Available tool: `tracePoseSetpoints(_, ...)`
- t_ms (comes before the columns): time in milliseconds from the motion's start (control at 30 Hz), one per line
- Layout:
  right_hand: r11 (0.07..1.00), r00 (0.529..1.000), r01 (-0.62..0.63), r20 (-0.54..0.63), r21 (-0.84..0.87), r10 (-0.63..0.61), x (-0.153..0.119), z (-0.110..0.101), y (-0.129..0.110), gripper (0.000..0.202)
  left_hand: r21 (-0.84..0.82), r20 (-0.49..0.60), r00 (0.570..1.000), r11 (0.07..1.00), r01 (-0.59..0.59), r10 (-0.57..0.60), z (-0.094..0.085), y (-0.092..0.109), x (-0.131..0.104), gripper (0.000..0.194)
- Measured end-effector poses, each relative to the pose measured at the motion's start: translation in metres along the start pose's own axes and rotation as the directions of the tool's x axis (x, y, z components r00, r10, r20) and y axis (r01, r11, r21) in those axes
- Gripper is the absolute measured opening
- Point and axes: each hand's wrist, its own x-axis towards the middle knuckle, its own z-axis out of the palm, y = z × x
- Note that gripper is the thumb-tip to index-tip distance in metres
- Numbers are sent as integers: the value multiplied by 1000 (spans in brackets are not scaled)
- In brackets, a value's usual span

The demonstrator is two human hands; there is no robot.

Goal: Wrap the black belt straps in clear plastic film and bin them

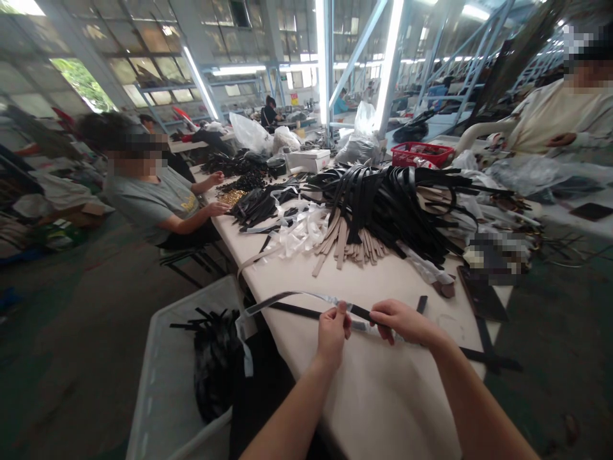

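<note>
A long black strap (360, 312) with pale translucent film on part of it runs between both hands above the cream tabletop. My left hand (334, 326) pinches the strap and film between thumb and fingers. To its right, my right hand (395, 319) is closed on the black part of the same strap. The filmed end (272, 299) arches left and hangs past the table edge. Beneath the hands, another black strap (301, 310) lies across the table.
A big heap of black straps (383, 198) covers the table's far side, with white film scraps (304, 230) beside it. At the lower left stands a white bin (160, 358) holding black straps. A person (158, 198) sits at the left; another (550, 121) is at the right.
</note>
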Motion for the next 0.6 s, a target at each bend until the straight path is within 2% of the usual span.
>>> tracePoseSetpoints(167, 998, 999, -23, -48, -64, 20, 0, -7, 2, 40, -8, 67, 993, 995, 98, -98, -1, -3, 7, 61)
tracePoseSetpoints(267, 988, 999, -48, -16, -146, 47, -5, -18, 3, 33, 0, 23, 997, 997, 75, -74, -6, 0, 17, 62)
tracePoseSetpoints(333, 976, 997, -73, -36, -207, 67, -6, -23, 3, 33, 57, 32, 997, 996, 62, -64, -4, 0, 22, 63)
tracePoseSetpoints(400, 968, 996, -72, -77, -242, 55, -3, -25, 3, 36, 148, 127, 987, 986, 81, -101, 2, -1, 22, 64)
tracePoseSetpoints(467, 967, 995, -43, -95, -250, 20, 0, -25, 5, 38, 271, 243, 958, 959, 81, -150, 8, 4, 14, 67)
tracePoseSetpoints(533, 969, 995, -31, -104, -244, 6, -2, -31, 11, 38, 450, 321, 941, 892, -50, -109, 5, 19, 4, 66)
tracePoseSetpoints(567, 970, 994, -37, -109, -242, 11, -6, -36, 15, 37, 545, 347, 937, 821, -171, -36, -2, 31, 0, 62)
tracePoseSetpoints(600, 970, 994, -50, -109, -239, 25, -12, -42, 20, 37, 636, 373, 925, 705, -314, 75, -10, 45, -1, 54)
